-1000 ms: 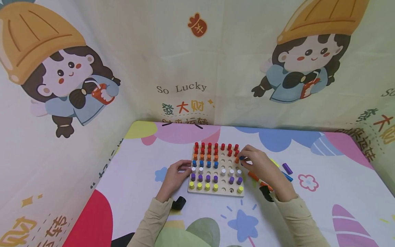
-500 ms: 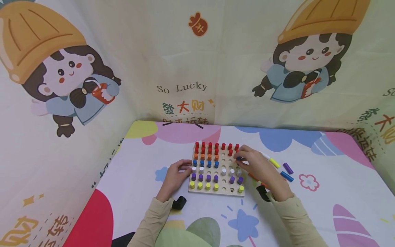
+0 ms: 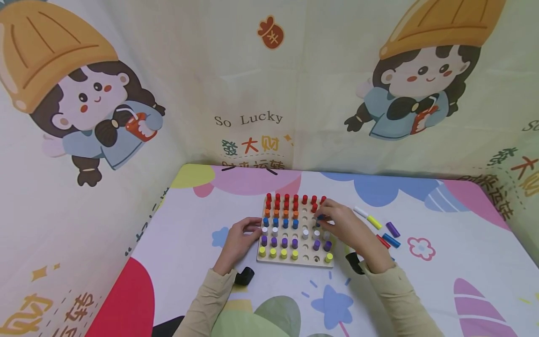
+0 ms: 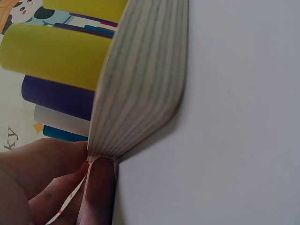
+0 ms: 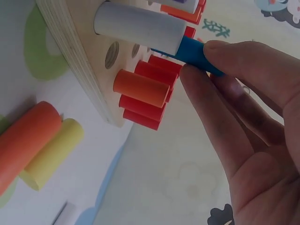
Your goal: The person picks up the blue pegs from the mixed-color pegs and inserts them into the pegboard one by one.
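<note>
My right fingers (image 5: 208, 112) pinch closely around one blue peg (image 5: 194, 52) at the right half of the pegboard (image 5: 91, 56), seating hidden, crowded spacing there risking a knocked white peg (image 5: 140, 26).

Left hand (image 3: 241, 239): gripping, outer fingers (image 4: 54, 199) perhaps curled | Right hand (image 3: 351, 228): fingertips (image 5: 193, 77) pinching | Forearms (image 3: 206, 299): angled inward

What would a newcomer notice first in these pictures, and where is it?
Probably the pegboard just below the head view's centre, with rows of red, orange, blue, white, purple and yellow pegs. Next, the right grip, which pinches a blue peg over the pegboard's right half. Two large cartoon figures, upper left and upper right on the backdrop, may follow.
</note>
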Tool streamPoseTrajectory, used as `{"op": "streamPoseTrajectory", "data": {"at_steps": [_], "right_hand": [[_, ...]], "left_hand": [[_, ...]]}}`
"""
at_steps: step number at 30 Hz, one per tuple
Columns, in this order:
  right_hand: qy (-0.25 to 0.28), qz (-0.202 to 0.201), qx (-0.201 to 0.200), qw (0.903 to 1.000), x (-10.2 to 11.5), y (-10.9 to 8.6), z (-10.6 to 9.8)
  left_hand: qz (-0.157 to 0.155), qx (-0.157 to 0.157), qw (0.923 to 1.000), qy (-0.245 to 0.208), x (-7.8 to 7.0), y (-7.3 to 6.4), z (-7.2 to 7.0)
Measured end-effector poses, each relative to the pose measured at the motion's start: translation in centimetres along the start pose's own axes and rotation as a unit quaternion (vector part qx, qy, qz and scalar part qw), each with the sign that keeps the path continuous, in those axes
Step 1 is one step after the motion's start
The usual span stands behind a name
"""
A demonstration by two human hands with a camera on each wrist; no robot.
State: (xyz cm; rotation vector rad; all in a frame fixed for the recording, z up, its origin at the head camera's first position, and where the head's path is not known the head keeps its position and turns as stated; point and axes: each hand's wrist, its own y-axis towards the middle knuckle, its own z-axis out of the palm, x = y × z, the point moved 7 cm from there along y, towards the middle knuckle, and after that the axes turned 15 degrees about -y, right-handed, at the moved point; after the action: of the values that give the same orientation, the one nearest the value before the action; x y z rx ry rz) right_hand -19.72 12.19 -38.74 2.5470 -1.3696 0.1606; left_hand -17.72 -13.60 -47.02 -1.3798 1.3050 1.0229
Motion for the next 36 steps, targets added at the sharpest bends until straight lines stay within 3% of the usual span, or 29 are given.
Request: {"op": "streamPoseTrajectory", "data": {"at_steps": [17,25,36], "right_hand": [[0.024,-0.014,0.025,0.9993,1.0,0.8,0.4],[-0.012,-0.022,0.032,0.9992,1.7,1.3,0.6],[-0.008,-0.009,0.062,0.9980,1.9,1.8,1.1]], "left_hand": [[0.001,0.002,1.0000,-0.007,0.0,0.1,0.1],[-0.003,-0.001,1.0000,-0.004,0.0,0.0,-0.1],[0.002,0.001,1.0000,-0.002,0.0,0.0,0.0]]}}
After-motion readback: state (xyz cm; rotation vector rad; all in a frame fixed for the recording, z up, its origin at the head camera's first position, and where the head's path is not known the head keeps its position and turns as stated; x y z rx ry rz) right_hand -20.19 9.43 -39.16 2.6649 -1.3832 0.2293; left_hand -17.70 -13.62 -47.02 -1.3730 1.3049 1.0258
